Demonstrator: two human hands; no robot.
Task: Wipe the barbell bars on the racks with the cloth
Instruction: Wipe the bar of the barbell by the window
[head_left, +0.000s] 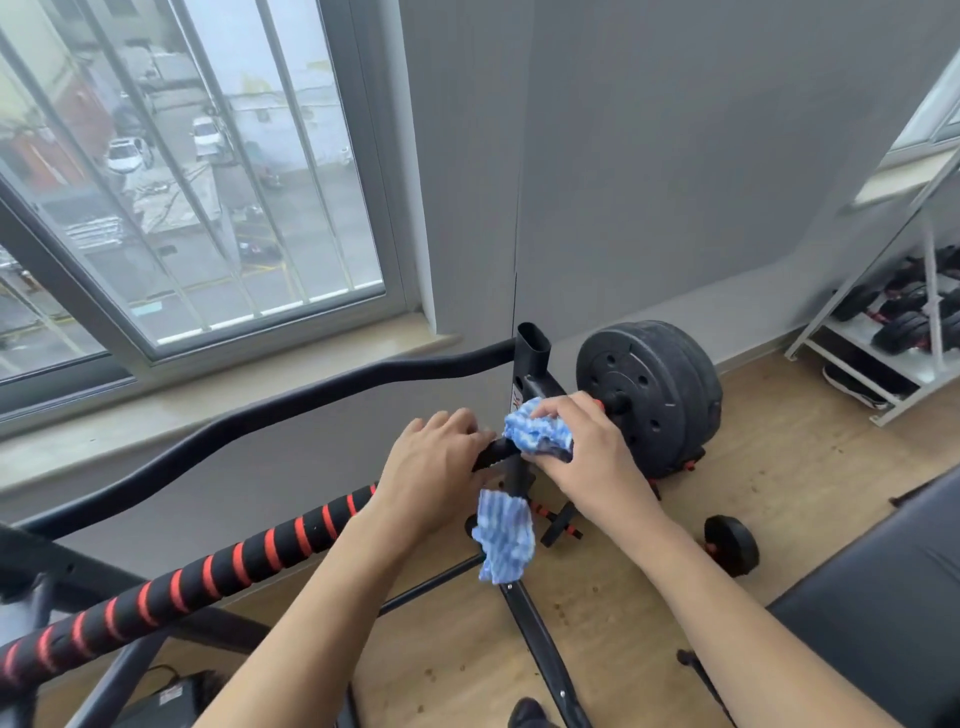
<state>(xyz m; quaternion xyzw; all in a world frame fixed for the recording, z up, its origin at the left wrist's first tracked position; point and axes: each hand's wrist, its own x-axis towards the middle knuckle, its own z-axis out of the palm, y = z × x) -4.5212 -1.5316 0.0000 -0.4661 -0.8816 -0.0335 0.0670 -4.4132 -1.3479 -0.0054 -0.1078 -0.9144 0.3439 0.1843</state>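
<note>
Barbell bar (208, 574) beside rack post (530, 364)

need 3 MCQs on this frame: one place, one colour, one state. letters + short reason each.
1. Where is the cloth?
A. on the windowsill
B. round the barbell bar beside the weight plates
C. on the floor

2. What colour are the bar's grip stripes?
A. red
B. yellow
C. white

3. What is the left hand doing?
A. hanging free
B. gripping the bar
C. lifting a plate

Key: 1 B, the right hand presses it on the bar by the plates, one end hanging; 2 A, red bands on black foam; 3 B, its fingers curl over the bar.
</note>
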